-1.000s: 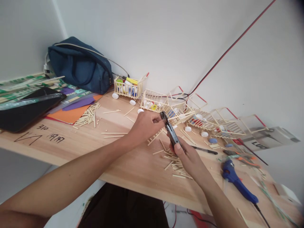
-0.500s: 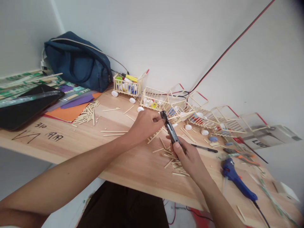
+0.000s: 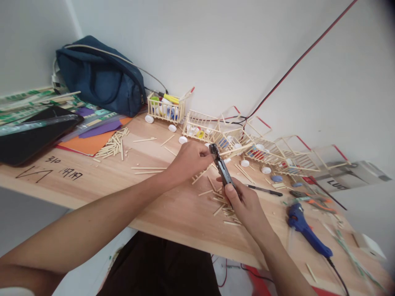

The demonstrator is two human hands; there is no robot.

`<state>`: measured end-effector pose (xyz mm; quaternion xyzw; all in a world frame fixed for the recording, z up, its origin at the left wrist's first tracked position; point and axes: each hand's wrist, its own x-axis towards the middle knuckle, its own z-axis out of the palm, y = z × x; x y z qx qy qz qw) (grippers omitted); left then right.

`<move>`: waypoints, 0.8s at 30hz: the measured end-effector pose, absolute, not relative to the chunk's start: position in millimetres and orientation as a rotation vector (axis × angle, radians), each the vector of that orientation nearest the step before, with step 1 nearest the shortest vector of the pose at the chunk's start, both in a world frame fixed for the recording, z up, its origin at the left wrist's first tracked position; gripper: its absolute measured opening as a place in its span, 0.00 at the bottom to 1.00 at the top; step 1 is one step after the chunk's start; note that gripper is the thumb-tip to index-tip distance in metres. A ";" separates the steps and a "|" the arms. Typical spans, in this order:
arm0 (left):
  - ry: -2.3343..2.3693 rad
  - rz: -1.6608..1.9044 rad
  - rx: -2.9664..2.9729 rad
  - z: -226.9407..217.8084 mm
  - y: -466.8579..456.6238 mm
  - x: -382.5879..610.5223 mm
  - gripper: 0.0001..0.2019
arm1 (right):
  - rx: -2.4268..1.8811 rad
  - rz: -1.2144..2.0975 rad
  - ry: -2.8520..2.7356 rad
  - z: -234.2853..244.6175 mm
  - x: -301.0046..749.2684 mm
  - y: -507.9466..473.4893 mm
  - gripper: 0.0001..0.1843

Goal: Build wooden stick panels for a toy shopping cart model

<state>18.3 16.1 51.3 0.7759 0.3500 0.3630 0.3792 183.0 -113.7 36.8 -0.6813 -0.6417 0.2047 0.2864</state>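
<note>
Trimming step, I judge. My right hand (image 3: pixel 247 205) wraps the cutter (image 3: pixel 221 166); my left hand (image 3: pixel 188 160) pinches a stick (image 3: pixel 236 149) at its head. Next calls for a steady squeeze.

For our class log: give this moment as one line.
right hand: grips pliers; left hand: touches pliers' head; table: loose sticks

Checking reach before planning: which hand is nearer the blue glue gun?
Right. The right hand, holding black pliers, is just left of the blue glue gun. The left hand is farther left, beyond the pliers' tip.
</note>
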 end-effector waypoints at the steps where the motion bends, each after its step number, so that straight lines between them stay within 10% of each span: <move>1: 0.893 0.926 1.984 50.7 16.5 18.5 0.15 | -1.822 0.544 -1.712 36.2 182.8 -113.9 0.27; 24: 0.736 0.788 2.189 44.9 -9.0 32.1 0.14 | -2.076 0.445 -1.669 38.6 185.7 -151.2 0.28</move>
